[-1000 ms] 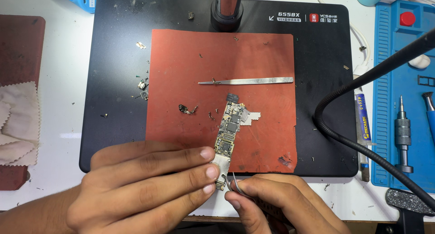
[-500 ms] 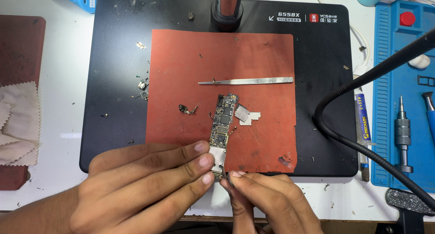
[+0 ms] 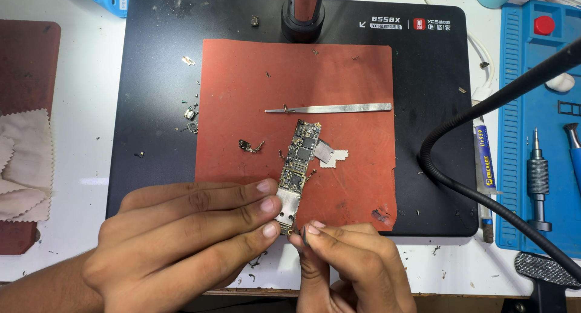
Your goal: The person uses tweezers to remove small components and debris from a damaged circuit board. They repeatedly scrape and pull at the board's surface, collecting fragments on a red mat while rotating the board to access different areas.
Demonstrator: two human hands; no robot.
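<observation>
board: narrow green-and-gold phone circuit board with silver shield cans (image 3: 298,168), flat on the red-brown silicone mat (image 3: 242,83), its near end at the mat's front edge
board axis: long axis runs from the fingers away and slightly to the right; far end points toward the thin steel tweezers (image 3: 330,109)
left hand: left hand (image 3: 175,240) lies palm down, three fingertips (image 3: 266,205) pressed on the board's near left edge and silver can; closed against the board, pinning it, not lifting it
right hand: right hand (image 3: 345,258) sits just right of and below the board's near end, thumb and forefinger pinched on something small and dark at the bottom corner; too small to tell what it is
which hand is nearer: both touch or nearly touch the near end; left covers the side, right works the corner
board from grip: rest of the board stretches forward, free beyond the fingertips
near far end: small silver shield piece (image 3: 324,151) touching the board's right side
left of board: tiny dark connector scrap (image 3: 249,146), apart from the fingers
under mat: black work pad (image 3: 157,107)
far right: black gooseneck arm (image 3: 484,137), well apart from both hands
</observation>
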